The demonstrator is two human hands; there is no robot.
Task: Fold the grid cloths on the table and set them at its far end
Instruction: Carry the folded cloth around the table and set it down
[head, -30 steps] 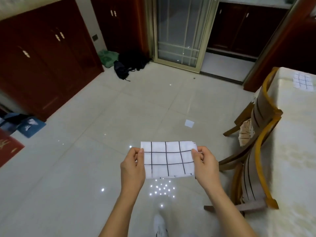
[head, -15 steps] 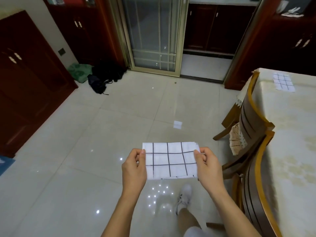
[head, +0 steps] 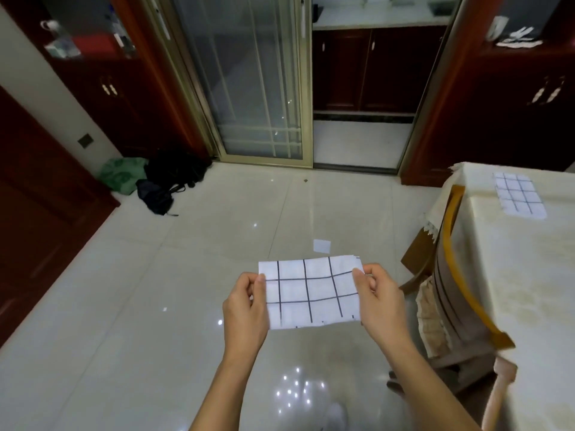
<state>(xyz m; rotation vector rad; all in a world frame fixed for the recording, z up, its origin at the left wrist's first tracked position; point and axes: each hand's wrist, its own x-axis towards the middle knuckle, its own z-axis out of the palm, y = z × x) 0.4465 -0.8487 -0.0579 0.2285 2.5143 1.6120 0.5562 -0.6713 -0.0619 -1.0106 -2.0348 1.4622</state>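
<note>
You hold the folded grid cloth point(head: 311, 293) in mid-air over the floor, left hand point(head: 245, 309) and right hand point(head: 381, 301) each pinching a short edge. Next, carry it to the table point(head: 529, 275), beside the cloth already there point(head: 519, 194).

the folded cloth point(head: 311, 293) is white with a black grid, like the second cloth point(head: 519, 199) on the cream tablecloth point(head: 529, 275); cabinets point(head: 513, 104) dark red-brown.

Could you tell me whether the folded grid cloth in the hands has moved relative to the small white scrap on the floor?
Yes. The held cloth has moved forward, closer to the scrap.
</note>
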